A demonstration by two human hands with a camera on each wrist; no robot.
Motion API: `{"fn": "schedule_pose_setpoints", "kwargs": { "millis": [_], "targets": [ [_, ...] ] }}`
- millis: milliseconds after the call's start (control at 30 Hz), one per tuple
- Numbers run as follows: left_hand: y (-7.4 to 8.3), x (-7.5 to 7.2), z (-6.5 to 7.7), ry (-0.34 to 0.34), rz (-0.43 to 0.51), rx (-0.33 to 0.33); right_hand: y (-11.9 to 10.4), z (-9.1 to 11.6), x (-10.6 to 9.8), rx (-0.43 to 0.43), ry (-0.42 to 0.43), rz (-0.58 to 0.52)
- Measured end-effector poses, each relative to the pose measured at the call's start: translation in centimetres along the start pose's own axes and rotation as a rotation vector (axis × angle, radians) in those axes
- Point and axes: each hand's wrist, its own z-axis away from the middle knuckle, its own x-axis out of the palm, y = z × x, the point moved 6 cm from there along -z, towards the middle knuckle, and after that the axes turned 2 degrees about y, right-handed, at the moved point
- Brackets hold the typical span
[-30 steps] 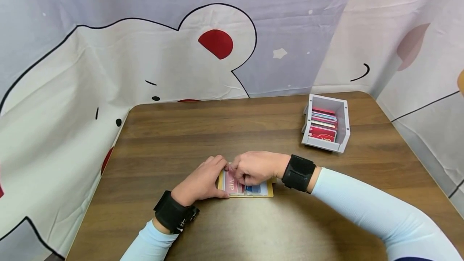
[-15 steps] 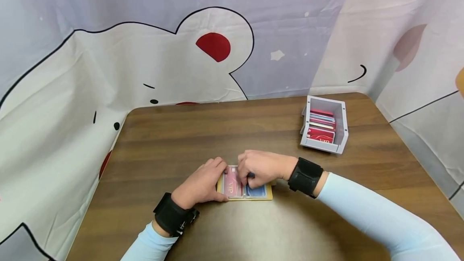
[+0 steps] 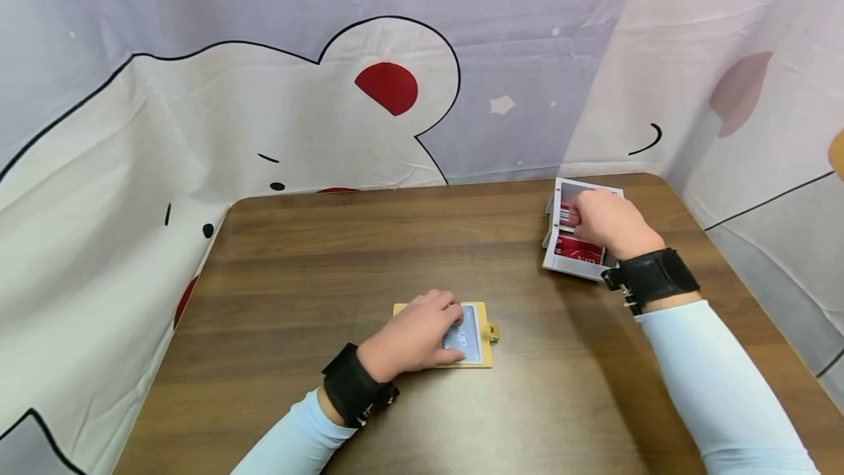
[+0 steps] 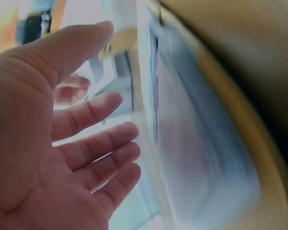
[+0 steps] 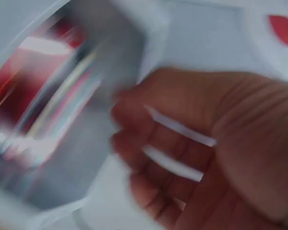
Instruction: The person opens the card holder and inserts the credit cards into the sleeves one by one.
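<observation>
A yellow card holder (image 3: 487, 352) lies on the table, with clear pockets and a snap tab at its right edge. A blue card lettered VIP (image 3: 469, 339) shows in its right pocket. My left hand (image 3: 415, 332) is over the holder and covers its left part. In the left wrist view its fingers are spread with nothing between them, beside the blurred holder (image 4: 273, 158). My right hand (image 3: 609, 220) reaches over a grey box (image 3: 575, 267) of cards. In the right wrist view the loosely bent fingers are apart from the blurred row of cards (image 5: 43, 91).
Inside the box a red VIP card (image 3: 579, 248) faces front, with several others on edge behind it. The box stands near the back right of the wooden table (image 3: 330, 240). A patterned curtain (image 3: 277, 108) hangs behind the table.
My right hand has left the card holder and moved up and right to the box of cards. My left hand has shifted right across the holder.
</observation>
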Motion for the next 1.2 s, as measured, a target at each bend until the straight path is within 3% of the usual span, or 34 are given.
{"fn": "schedule_pose_setpoints", "kwargs": {
  "millis": [167,367,567,800,933,1000,1200],
  "targets": [
    [1.3,1.4,-1.4,-0.023,-0.031,0.010,3.3,-0.9,3.1,-0.039,-0.111,0.057],
    [1.4,2.3,-1.9,-0.046,-0.078,-0.019,4.2,-1.3,4.7,-0.083,-0.086,0.082],
    [1.2,2.1,-1.9,-0.033,-0.012,-0.020,5.3,-1.6,4.3,-0.087,-0.060,0.041],
    [0.7,1.5,-1.7,0.021,0.072,-0.003,5.5,-1.6,3.3,-0.134,-0.057,-0.097],
    [0.2,1.1,-1.5,0.054,0.138,-0.006,4.7,-1.0,1.7,-0.128,-0.079,-0.177],
    [-0.1,0.9,-1.3,0.068,0.179,-0.004,4.3,-0.4,0.2,-0.095,-0.063,-0.192],
    [-1.1,0.3,-0.3,0.068,0.384,0.013,2.5,2.4,-3.8,0.113,0.016,-0.237]
  ]
}}
